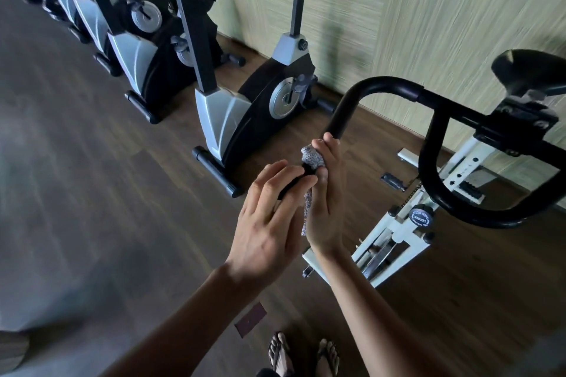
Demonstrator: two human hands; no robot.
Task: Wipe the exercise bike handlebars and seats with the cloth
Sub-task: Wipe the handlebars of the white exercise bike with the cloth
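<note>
1. cloth (pixel 311 159) sits bunched at the near tip of the black handlebar (pixel 382 86), pinned there by the right hand (pixel 326 208), which is clamped round cloth and bar, thumb lying up the tube
2. left hand (pixel 269 217): fingers near straight, laid over the bar tip just below the cloth, gripping nothing I can see
3. risk: cloth is wadded and a tail hangs loose by the palm, so a stroke up the bar may wipe with skin, not fabric, or drop the cloth to the floor (pixel 122 193)
4. risk: bar bends sharply ahead, so the grip may skip the underside
5. risk: seat (pixel 526 70) and neighbouring bikes (pixel 232 113) sit well apart from both hands, easy to miss
</note>
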